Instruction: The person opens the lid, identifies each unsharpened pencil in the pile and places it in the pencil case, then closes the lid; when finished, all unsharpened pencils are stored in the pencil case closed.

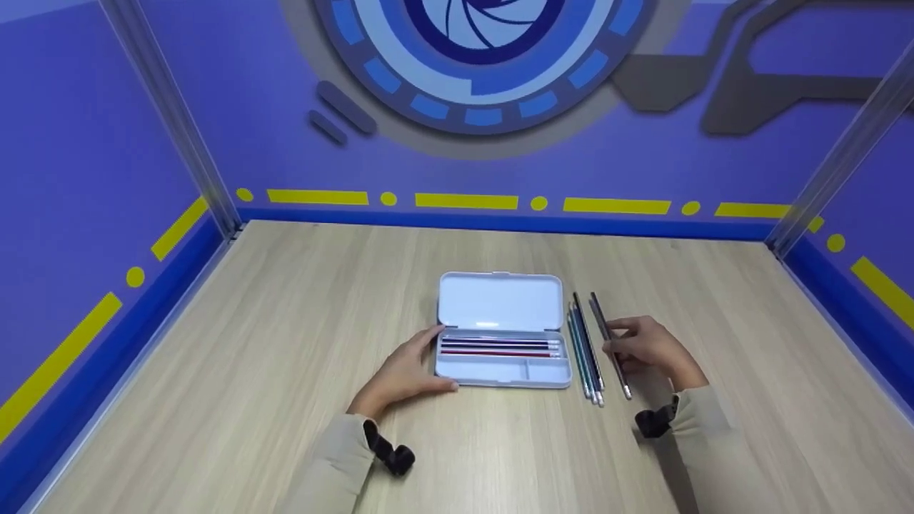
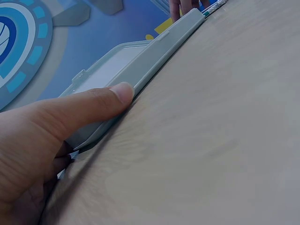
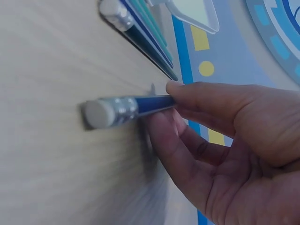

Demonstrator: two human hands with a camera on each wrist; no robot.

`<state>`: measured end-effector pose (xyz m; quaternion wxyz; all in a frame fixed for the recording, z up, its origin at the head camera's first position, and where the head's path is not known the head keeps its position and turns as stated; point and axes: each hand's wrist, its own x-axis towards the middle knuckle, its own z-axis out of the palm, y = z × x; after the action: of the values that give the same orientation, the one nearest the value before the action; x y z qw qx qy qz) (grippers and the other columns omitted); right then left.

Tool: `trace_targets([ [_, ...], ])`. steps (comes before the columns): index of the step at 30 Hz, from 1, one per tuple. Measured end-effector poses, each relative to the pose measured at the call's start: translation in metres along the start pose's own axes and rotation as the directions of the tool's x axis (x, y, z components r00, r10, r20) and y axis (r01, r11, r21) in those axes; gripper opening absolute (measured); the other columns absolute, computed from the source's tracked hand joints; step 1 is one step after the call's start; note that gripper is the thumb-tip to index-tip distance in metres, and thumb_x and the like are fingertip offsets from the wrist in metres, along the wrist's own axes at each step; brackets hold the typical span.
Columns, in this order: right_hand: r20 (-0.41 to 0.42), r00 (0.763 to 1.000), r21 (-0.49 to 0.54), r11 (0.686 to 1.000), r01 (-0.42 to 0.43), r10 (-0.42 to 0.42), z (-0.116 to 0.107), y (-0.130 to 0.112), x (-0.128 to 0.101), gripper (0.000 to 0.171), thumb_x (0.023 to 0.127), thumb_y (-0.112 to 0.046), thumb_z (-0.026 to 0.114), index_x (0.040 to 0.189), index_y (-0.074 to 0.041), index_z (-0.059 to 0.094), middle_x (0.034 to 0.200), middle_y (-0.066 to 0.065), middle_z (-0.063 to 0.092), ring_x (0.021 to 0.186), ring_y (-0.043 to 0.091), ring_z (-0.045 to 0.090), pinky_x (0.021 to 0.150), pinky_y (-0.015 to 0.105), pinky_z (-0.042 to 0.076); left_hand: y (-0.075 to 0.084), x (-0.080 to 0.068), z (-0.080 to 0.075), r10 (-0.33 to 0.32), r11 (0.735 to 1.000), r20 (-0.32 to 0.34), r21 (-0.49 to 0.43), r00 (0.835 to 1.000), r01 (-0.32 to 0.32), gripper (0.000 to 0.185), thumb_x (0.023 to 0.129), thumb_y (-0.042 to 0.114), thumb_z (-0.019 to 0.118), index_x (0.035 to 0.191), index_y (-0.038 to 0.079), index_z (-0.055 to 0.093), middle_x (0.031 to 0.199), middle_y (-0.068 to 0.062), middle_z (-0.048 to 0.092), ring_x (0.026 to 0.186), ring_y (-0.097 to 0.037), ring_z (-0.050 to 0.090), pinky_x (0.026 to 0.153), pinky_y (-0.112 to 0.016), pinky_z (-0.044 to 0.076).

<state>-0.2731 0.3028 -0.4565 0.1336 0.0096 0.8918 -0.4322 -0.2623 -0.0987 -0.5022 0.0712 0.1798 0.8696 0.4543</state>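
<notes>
A white pencil case [image 1: 478, 371] lies with its lid [image 1: 500, 301] raised toward the back wall. Inside, several pencils [image 1: 500, 353] lie lengthwise in the rear compartment; the front tray is split by a small divider. My left hand [image 1: 401, 371] holds the case at its left end, thumb on the front wall [image 2: 161, 56], fingers along the side and mostly hidden. Between thumb and fingers, my right hand [image 1: 650, 348] pinches a dark pencil [image 3: 154, 103], its white eraser end pointing toward me. Just left of it, several loose pencils [image 1: 584, 353] lie side by side beside the case.
The wooden table [image 1: 285, 307] is bounded by blue-purple panels [image 1: 485, 175] at the back and both sides. Metal posts [image 1: 178, 121] stand at the rear corners. Each wrist wears a black camera [image 1: 400, 460].
</notes>
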Motion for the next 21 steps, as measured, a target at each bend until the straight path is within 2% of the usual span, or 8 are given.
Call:
trace_targets([
  [6, -0.021, 0.999, 0.013, 0.999, 0.049, -0.048, -0.001, -0.003, 0.002, 0.055, 0.090, -0.010, 0.062, 0.138, 0.012, 0.042, 0.095, 0.014, 0.068, 0.070, 0.011, 0.061, 0.060, 0.026, 0.056, 0.000, 0.000, -0.001, -0.008, 1.000, 0.001, 0.004, 1.000, 0.008, 0.103, 0.064, 0.040, 0.088, 0.149, 0.016, 0.035, 0.154, -0.014, 0.034, 0.143, -0.034, 0.028, 0.118, -0.051, 0.025],
  [10, -0.079, 0.995, -0.004, 0.998, 0.060, -0.060, 0.000, -0.009, 0.003, 0.049, 0.092, -0.011, 0.060, 0.136, 0.008, 0.048, 0.101, 0.017, 0.066, 0.072, 0.012, 0.059, 0.060, 0.027, 0.054, -0.001, -0.001, -0.001, -0.006, 1.000, -0.003, 0.018, 1.000, 0.006, 0.102, 0.064, 0.041, 0.087, 0.149, 0.017, 0.035, 0.154, -0.015, 0.034, 0.143, -0.034, 0.029, 0.117, -0.051, 0.025],
  [15, -0.145, 0.985, -0.006, 0.995, 0.096, -0.096, 0.000, -0.016, 0.004, 0.044, 0.091, -0.009, 0.057, 0.133, 0.005, 0.052, 0.103, 0.019, 0.065, 0.065, 0.010, 0.054, 0.054, 0.025, 0.048, -0.001, -0.001, -0.002, 0.008, 0.999, -0.006, 0.037, 1.000, -0.008, 0.102, 0.064, 0.042, 0.087, 0.149, 0.017, 0.035, 0.153, -0.014, 0.035, 0.143, -0.034, 0.030, 0.117, -0.050, 0.026],
  [21, -0.184, 0.973, 0.037, 0.988, 0.152, -0.143, 0.001, -0.020, 0.002, 0.042, 0.093, -0.008, 0.057, 0.133, 0.006, 0.052, 0.105, 0.021, 0.063, 0.068, 0.009, 0.058, 0.054, 0.024, 0.052, 0.000, 0.000, -0.001, 0.013, 0.999, 0.001, 0.032, 1.000, -0.013, 0.102, 0.064, 0.040, 0.087, 0.149, 0.016, 0.036, 0.153, -0.015, 0.035, 0.143, -0.034, 0.030, 0.117, -0.050, 0.026],
])
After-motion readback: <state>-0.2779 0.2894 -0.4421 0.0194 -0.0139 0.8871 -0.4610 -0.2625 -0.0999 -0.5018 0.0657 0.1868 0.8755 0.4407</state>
